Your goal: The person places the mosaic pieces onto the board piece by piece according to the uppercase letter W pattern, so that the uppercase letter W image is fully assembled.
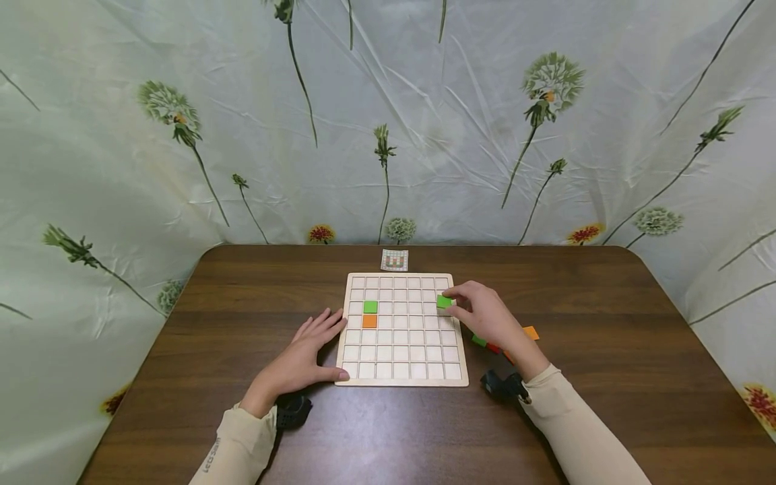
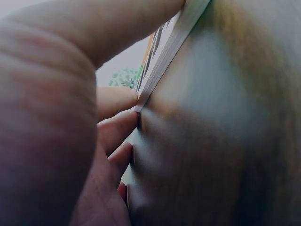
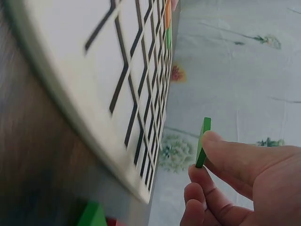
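Note:
A pale wooden grid board [image 1: 402,385] lies on the brown table. Two square tiles sit in its left part, a green tile [image 1: 370,307] directly above an orange tile [image 1: 369,321]. Between thumb and fingers my right hand [image 1: 488,313] pinches another green tile [image 3: 203,142], held over the board's right edge and raised off it in the right wrist view. My left hand [image 1: 303,357] lies at the board's left side, fingers spread, with the thumb on the lower left corner and fingertips at the edge [image 2: 162,59].
Beside the board's right edge, partly under my right forearm, are loose tiles: a green one [image 1: 479,341], a red one [image 1: 494,348] and orange ones [image 1: 531,333]. A small card with a printed grid pattern [image 1: 395,261] lies beyond the board. A flower-printed sheet [image 1: 388,101] hangs behind the table.

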The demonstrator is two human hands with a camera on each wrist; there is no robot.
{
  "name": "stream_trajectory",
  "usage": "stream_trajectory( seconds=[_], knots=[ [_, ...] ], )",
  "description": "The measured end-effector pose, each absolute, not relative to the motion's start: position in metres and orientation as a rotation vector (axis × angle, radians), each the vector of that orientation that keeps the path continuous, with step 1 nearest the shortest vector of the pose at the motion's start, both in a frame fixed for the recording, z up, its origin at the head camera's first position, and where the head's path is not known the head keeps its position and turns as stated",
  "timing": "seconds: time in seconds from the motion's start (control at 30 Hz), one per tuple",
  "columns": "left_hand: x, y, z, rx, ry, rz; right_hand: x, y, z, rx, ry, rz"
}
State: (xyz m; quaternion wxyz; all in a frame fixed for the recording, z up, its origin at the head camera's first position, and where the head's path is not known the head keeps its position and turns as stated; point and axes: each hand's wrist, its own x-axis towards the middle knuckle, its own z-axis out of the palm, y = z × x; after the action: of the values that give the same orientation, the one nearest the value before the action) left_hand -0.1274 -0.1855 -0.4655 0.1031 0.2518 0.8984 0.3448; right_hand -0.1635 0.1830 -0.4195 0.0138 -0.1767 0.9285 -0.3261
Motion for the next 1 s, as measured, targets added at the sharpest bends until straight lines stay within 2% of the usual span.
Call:
stream_trajectory(
  seconds=[1.0],
  knots=[
    [-0.128,-0.186,-0.467,0.737,2.654,1.001,-0.151,0.108,-0.426,-0.746,2.834,-1.047]
  ],
)
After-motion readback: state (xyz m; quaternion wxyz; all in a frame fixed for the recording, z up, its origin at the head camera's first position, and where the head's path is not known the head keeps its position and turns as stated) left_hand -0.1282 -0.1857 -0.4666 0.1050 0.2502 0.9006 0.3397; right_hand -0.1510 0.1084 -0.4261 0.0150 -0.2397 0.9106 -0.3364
